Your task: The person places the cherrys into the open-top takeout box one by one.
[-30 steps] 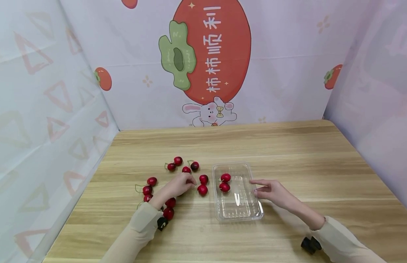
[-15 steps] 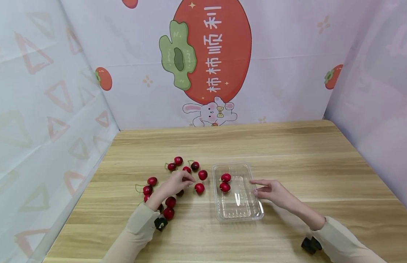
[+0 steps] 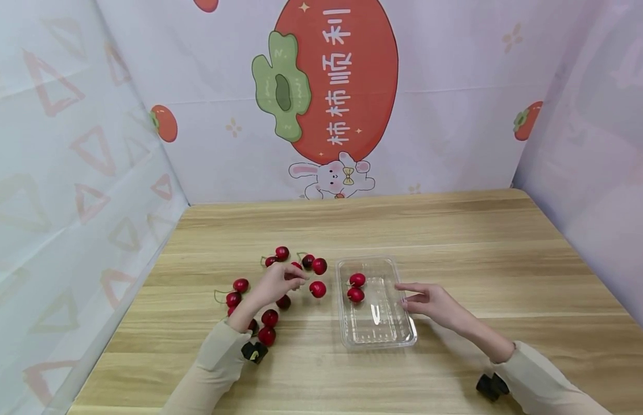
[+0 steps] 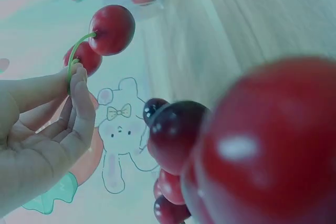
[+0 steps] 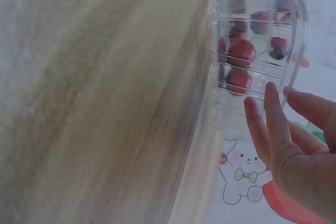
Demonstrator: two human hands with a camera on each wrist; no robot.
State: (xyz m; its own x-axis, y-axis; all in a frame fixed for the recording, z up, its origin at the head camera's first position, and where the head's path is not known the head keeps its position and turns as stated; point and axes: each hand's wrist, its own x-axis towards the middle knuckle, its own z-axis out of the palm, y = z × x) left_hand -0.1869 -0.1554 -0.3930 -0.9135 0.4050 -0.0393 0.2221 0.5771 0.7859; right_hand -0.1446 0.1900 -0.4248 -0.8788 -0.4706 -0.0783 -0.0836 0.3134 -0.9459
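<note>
My left hand (image 3: 276, 283) pinches the green stem (image 4: 76, 46) of a pair of cherries between thumb and fingertips. One cherry (image 4: 112, 30) of the pair shows whole in the left wrist view; the other is partly behind it. They hang raised, just left of a clear plastic box (image 3: 378, 341). Two red cherries (image 3: 356, 295) lie inside the box, along its left side. At the box's right side is my right hand (image 5: 299, 156), its fingers fairly straight against the wall and its thumb near the rim.
Several loose cherries (image 3: 269, 317) lie on the wooden table (image 3: 456, 230) around and beyond my left hand, some partly hidden by it. Black wrist mounts (image 3: 254, 351) sit on the sleeves. A printed cloth (image 3: 446, 115) hangs behind the table.
My left hand has drawn the stemmed cherry pair slightly left and away from me, lifting it. The box, the cherries in it and my right hand stay put.
</note>
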